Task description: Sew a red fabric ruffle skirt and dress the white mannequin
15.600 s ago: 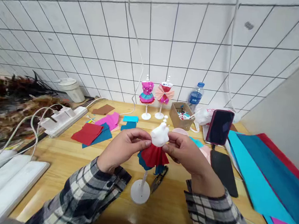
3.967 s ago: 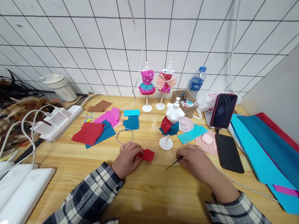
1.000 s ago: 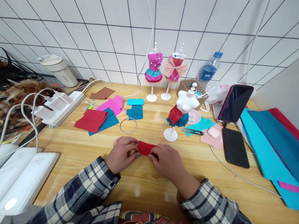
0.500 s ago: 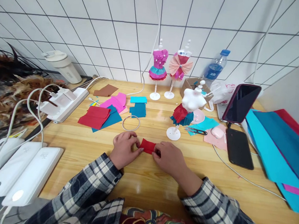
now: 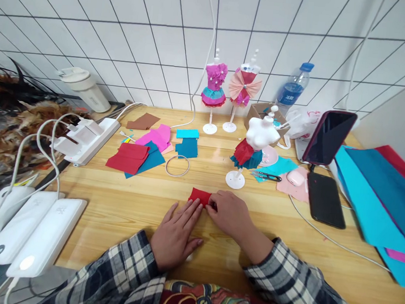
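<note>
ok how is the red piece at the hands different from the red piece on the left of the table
The small red piece looks smaller than the big red piece. The left hand rests fingertips on the small red piece and the right hand pinches its end; neither touches the big red piece. The big red piece partly covers a blue piece. Both are red.

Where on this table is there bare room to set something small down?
Bare wood of the table shows between the white devices and the left hand, and between the thin ring and the front mannequin. It is crowded right of and behind that mannequin: cardboard box, pink dish, snips and turquoise piece.
</note>
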A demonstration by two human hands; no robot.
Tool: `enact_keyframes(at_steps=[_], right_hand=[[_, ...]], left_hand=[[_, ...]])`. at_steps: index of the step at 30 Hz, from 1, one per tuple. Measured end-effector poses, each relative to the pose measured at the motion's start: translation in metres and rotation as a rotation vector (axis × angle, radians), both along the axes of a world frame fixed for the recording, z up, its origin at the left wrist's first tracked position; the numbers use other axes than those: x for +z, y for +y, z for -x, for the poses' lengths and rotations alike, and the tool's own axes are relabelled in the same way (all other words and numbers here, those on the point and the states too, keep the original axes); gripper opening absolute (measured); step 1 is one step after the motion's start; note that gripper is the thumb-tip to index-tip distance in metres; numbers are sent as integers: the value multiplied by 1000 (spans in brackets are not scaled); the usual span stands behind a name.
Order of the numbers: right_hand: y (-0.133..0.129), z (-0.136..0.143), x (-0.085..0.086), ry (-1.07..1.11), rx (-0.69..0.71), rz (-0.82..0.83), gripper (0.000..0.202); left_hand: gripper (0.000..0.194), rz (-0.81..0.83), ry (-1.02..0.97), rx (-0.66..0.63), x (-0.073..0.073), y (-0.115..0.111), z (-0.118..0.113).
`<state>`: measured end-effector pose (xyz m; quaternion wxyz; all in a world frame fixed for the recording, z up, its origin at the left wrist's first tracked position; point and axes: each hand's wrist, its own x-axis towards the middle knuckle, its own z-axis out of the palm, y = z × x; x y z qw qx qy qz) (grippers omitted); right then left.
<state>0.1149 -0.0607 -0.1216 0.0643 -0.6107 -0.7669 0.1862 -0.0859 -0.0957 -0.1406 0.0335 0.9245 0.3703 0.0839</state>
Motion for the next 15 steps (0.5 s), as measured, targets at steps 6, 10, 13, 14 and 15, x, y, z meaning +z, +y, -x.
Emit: enact_keyframes(at_steps=[6, 10, 13, 14, 15], right_hand=[[-9, -18, 2, 57, -12, -17, 12], [-14, -33, 2, 78, -29, 1, 10], [-13, -36, 3, 80, -8, -9, 11], [-13, -36, 4, 80, -3, -12, 13], [-12, -35, 4, 78, -4, -13, 15]], left_hand=[[66, 33, 6, 64, 2, 3, 4], [67, 69, 28, 99, 3, 7, 8], [68, 103, 72, 134, 6, 11, 10], [67, 109, 86, 138, 7, 12, 11], [65, 109, 97, 139, 8, 12, 11]])
